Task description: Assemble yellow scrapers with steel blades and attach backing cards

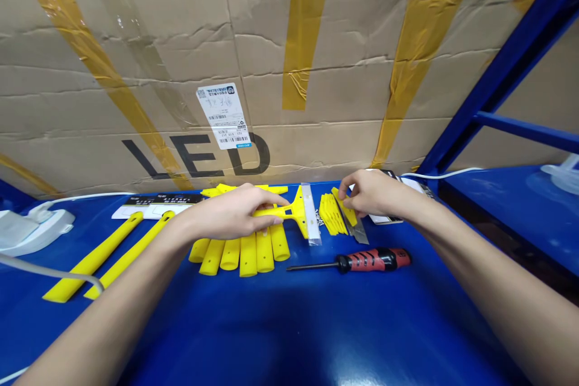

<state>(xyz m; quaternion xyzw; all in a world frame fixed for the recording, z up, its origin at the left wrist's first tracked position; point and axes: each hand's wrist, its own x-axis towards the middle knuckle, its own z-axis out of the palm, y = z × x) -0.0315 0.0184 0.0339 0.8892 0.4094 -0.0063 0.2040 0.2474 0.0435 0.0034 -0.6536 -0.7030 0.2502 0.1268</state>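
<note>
My left hand point(242, 211) is closed round the narrow end of a yellow scraper head point(296, 211). A flat strip in clear plastic point(311, 214) lies along the head's wide edge. My right hand point(368, 193) pinches a small yellow plate point(346, 208) beside a fanned stack of yellow plates point(331, 215). Grey metal blades point(360, 233) lie just below those fingers. Several yellow handle tubes point(248, 255) lie side by side below my left hand, partly covered by it. Small screws point(318, 217) show between the strip and the stack.
A red and black screwdriver point(375, 260) lies on the blue shelf point(289, 325). Two long yellow handles point(97, 253) rest at left near printed cards point(156, 205). A white power strip point(36, 229) and cable are farther left. A large cardboard box point(271, 54) stands behind; a blue post point(493, 84) rises at right.
</note>
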